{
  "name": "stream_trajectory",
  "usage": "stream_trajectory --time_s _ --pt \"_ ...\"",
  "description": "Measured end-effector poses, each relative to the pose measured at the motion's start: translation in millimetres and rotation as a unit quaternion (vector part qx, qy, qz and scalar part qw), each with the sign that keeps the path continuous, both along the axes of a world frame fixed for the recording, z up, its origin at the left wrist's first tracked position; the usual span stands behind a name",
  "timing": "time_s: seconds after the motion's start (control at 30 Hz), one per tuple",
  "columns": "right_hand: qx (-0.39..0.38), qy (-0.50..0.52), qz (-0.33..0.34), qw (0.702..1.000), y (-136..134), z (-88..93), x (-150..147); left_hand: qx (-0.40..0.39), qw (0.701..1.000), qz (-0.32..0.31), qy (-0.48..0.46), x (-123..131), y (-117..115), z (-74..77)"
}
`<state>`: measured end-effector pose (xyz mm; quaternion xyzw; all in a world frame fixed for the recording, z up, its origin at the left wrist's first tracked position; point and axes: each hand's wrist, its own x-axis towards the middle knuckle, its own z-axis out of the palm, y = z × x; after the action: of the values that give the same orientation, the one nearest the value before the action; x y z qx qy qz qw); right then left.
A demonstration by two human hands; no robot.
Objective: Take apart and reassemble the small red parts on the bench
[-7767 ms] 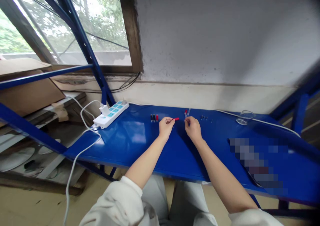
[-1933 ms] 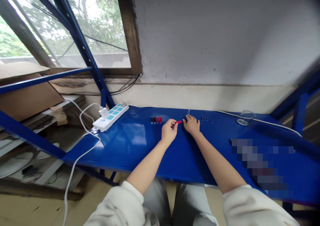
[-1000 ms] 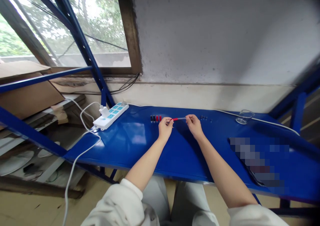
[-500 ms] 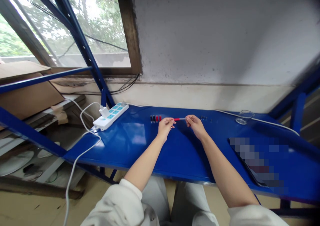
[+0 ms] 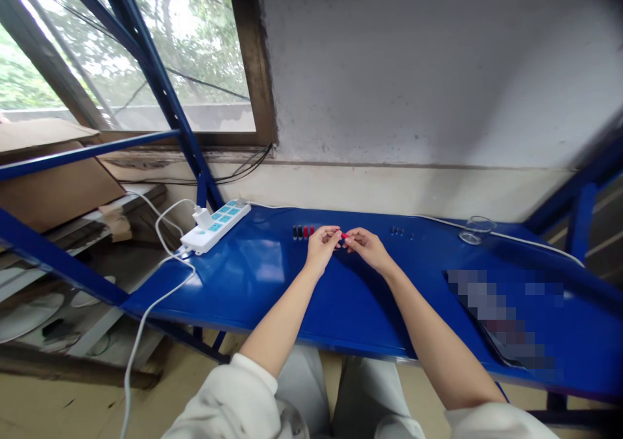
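Observation:
My left hand [image 5: 322, 245] and my right hand [image 5: 367, 247] meet at the back of the blue metal bench [image 5: 272, 283], fingertips almost touching. Between them, both pinch a small red plastic rod [image 5: 343, 235]. Only its red part shows, and the rest is hidden by my fingers. To the left of my left hand stands a short row of black and red connector pieces [image 5: 302, 232]. Several small dark parts [image 5: 397, 231] lie beyond my right hand.
A white power strip [image 5: 215, 227] with teal sockets and a plugged-in charger sits at the bench's left end, its white cable [image 5: 160, 290] hanging over the edge. A glass dish [image 5: 476, 231] stands at the back right. A pixelated patch [image 5: 501, 316] covers part of the bench.
My hands have drawn together. The rod with its thin shaft, stretched between them moments ago, is now mostly hidden in my fingers. The red and clear pieces earlier lying on the bench are gone from there.

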<state>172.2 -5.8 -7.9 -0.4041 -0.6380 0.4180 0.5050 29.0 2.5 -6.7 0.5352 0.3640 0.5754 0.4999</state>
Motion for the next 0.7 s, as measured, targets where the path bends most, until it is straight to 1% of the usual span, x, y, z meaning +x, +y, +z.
stream_trajectory --time_s 0.1,0.17,0.2,0.23,0.3,0.37,0.43,0.5,0.57,0.7 --pt "0.036 -0.055 0.005 0.998 0 -0.2 -7 0.012 1.000 -0.019 0.011 -4 -1 2.7" --pt "0.055 -0.120 -0.003 0.991 4 -2.4 -11 0.014 0.999 -0.029 0.030 -7 -1 3.8" --pt "0.062 -0.152 -0.011 0.986 7 -3.8 -13 0.016 0.999 -0.024 0.038 -9 -1 4.4" --pt "0.067 -0.179 -0.020 0.981 10 -5.2 -15 0.017 0.999 -0.010 0.042 -12 0 5.1" --pt "0.069 -0.210 -0.036 0.975 19 -8.0 -21 0.017 0.998 0.042 0.032 -17 2 7.4" --pt "0.057 -0.229 -0.052 0.970 28 -10.5 -26 0.009 0.994 0.112 -0.003 -22 4 10.7" --pt "0.051 -0.257 -0.077 0.962 36 -13.3 -32 -0.005 0.985 0.162 -0.049 -28 5 14.3" --pt "0.069 -0.294 -0.094 0.949 44 -16.7 -39 -0.025 0.979 0.183 -0.088 -32 6 17.3" --pt "0.080 -0.323 -0.100 0.938 50 -20.6 -45 -0.041 0.975 0.187 -0.108 -33 6 18.9" --pt "0.062 -0.363 -0.115 0.923 57 -26.2 -53 -0.053 0.973 0.197 -0.112 -33 7 18.1"
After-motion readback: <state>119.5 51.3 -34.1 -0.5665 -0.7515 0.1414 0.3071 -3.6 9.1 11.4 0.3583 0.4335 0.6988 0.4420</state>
